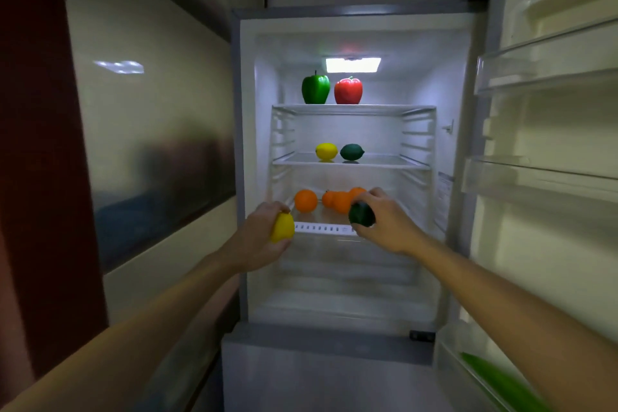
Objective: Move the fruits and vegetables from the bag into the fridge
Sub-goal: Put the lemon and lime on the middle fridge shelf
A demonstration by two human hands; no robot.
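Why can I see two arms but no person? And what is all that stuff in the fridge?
The camera sits on the person's head, so you see what they see: their own two arms reaching out. The fridge is open. On the top shelf stand a green pepper and a red pepper. On the middle shelf lie a lemon and a lime. Lower down are some oranges. The left hand holds another lemon, and the right hand holds another lime. Both are in front of the orange shelf, not yet put down. Something long and green lies in the door, too blurry to name.

Both arms outstretched, each grip (264,234) (381,221) closed.
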